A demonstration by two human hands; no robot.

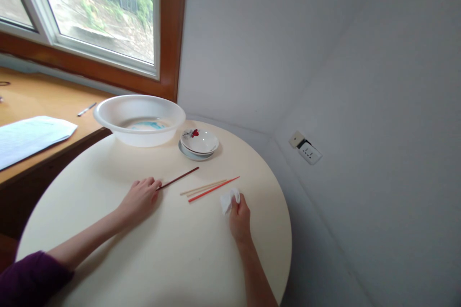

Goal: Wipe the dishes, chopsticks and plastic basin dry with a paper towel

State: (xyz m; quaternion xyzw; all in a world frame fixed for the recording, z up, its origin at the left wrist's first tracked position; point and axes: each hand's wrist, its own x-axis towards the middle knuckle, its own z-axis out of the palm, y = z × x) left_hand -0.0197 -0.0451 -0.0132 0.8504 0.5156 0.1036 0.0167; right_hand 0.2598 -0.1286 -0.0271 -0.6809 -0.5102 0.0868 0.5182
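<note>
My left hand point(143, 195) is closed on the near end of a dark brown chopstick point(179, 177), which points away to the right, low over the table. In my right hand point(240, 218) is a crumpled white tissue point(228, 199), pinched between thumb and fingers. Between the hands lie a red-orange chopstick point(212, 189) and pale wooden chopsticks point(202, 187), side by side on the round cream table point(173, 259). Behind them sits a small stack of white bowls point(207, 141), the top one with a red flower pattern.
A wide translucent plastic basin point(144, 136) stands at the table's back left, something blue showing at its bottom. Beyond it, a wooden desk point(39, 93) holds papers point(32, 136) and a pen point(87, 109). White walls with a socket point(309, 152) close off the right.
</note>
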